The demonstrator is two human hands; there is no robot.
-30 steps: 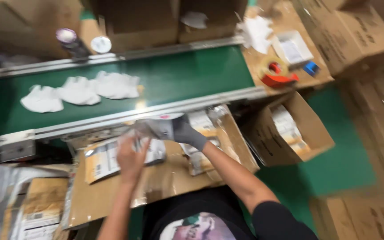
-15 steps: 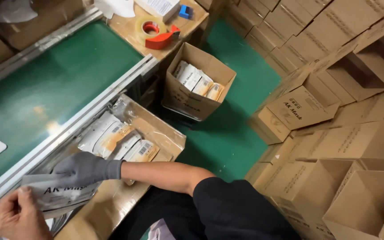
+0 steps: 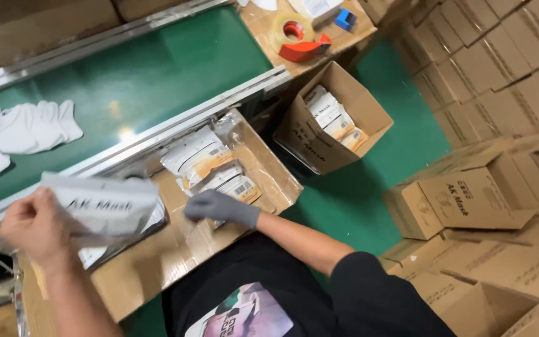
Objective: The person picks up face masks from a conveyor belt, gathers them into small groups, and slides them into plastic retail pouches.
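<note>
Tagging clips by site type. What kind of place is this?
Likely a factory packing line: a green conveyor belt carrying white masks, flat pouches on a cardboard tray, and stacked cartons around the worker.

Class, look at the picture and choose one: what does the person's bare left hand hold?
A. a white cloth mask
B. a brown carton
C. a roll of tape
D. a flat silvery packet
D: the left hand grips a flat silvery packet above the cardboard tray, while the tape roll lies far off on a carton.
</note>
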